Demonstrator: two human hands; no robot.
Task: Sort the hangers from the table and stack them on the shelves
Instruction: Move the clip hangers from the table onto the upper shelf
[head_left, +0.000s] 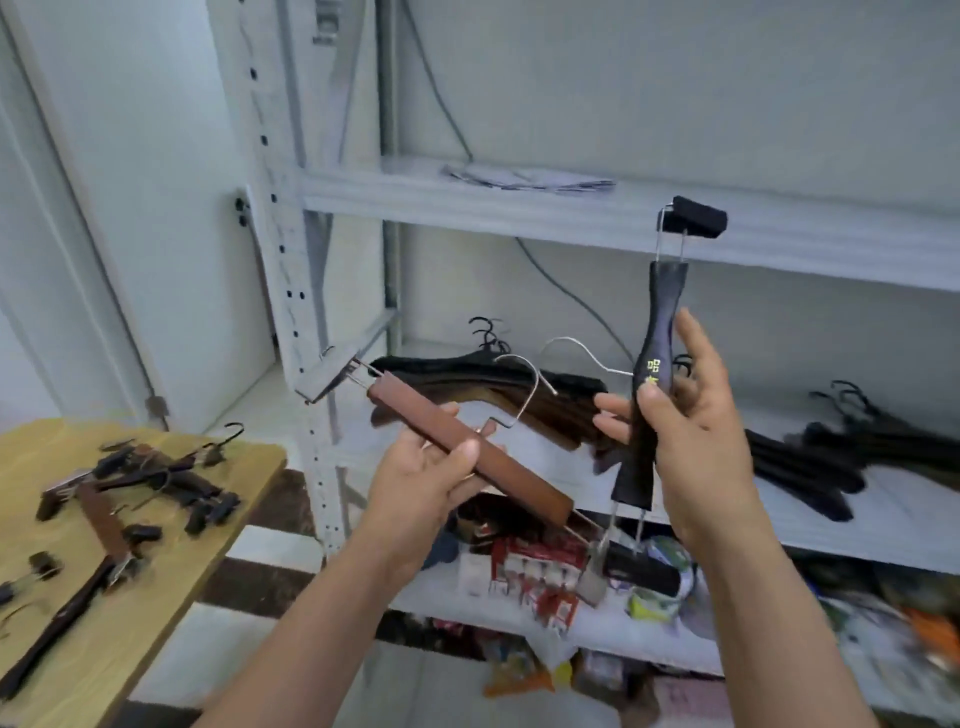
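My left hand (426, 478) grips a brown wooden clip hanger (524, 480) by its bar, which slants from upper left to lower right, silver hook up. My right hand (691, 431) holds a black clip hanger (660, 322) upright, thumb across its bar, one clip up by the upper shelf and one down low. Both are in front of the grey metal shelves (571, 208). Behind my hands, a stack of dark and brown hangers (498, 379) lies on the middle shelf, with another black pile (831, 457) further right. Several hangers (135, 488) lie on the wooden table (156, 587) at the left.
Papers (530, 179) lie on the upper shelf. The bottom shelf holds red packets (535, 566) and mixed clutter (883, 623). A perforated shelf post (291, 291) stands between table and shelves. The floor has dark and white tiles.
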